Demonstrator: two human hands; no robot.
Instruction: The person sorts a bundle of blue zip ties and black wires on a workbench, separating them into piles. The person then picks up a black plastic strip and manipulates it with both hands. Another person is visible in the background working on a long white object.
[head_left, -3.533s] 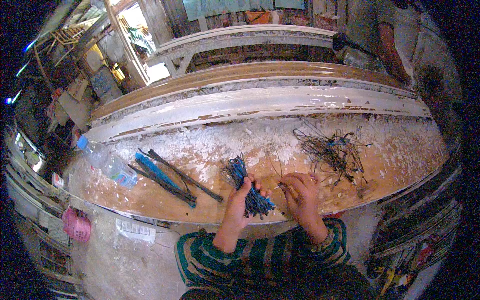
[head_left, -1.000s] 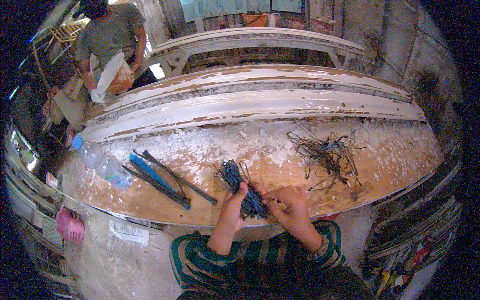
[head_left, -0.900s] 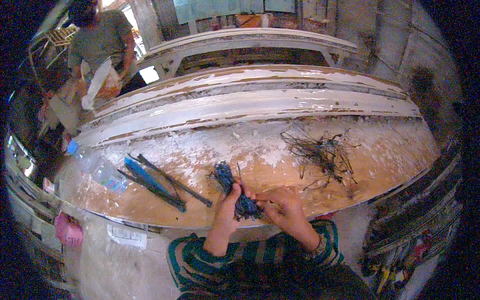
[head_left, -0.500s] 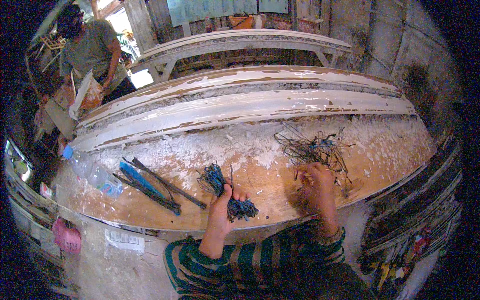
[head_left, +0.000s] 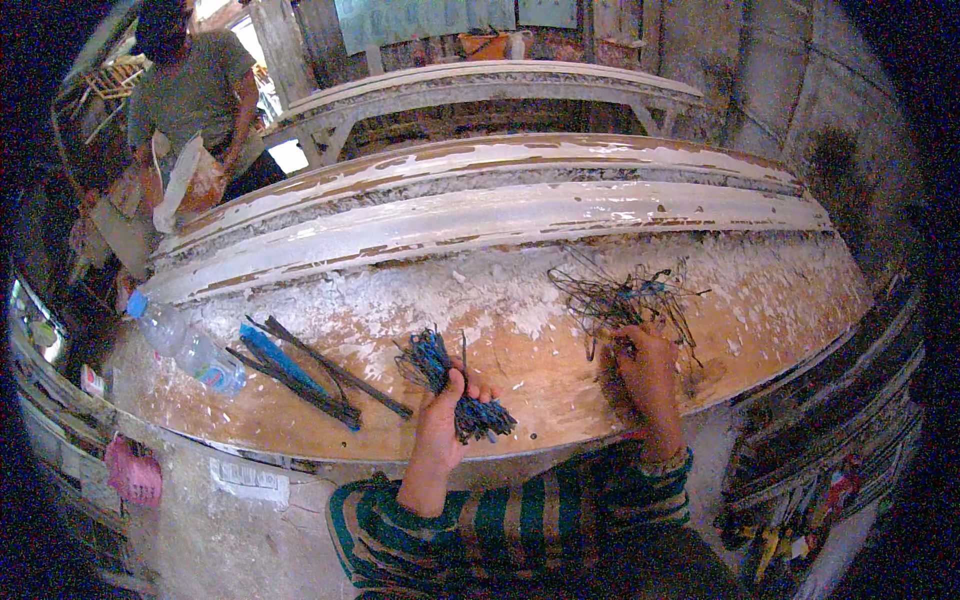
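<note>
1. The left hand [head_left: 440, 420], at lower centre of the frame, is closed around the middle of a bundle of thin black and blue flexible strands [head_left: 428, 358]. Both ends splay past the fist; the mid-length grip, thumb lying across, appears chosen to keep the loose strands together.

2. The right hand [head_left: 648, 365], right of centre, has its fingers curled in at the near edge of a loose, tangled heap of thin dark strands with some blue [head_left: 630, 290]. Whether a strand is pinched cannot be told; the fingertips are partly hidden.

3. The heap lies well apart from the bundle, on the right hand's side. In my judgement this spacing keeps loose and gathered strands from mixing.

4. Left of the left hand, long, flat black and blue strips [head_left: 270, 350] lie slantwise, roughly side by side, seemingly set clear of both hands.

5. Further left is a clear plastic bottle with a blue cap [head_left: 190, 345], away from the strands; standing or lying cannot be confirmed.

6. All rest on a broad brown wooden board with flaky white residue [head_left: 545, 375].

7. At upper left, a co-worker in a grey-green shirt [head_left: 190, 90] is beyond the board.
</note>
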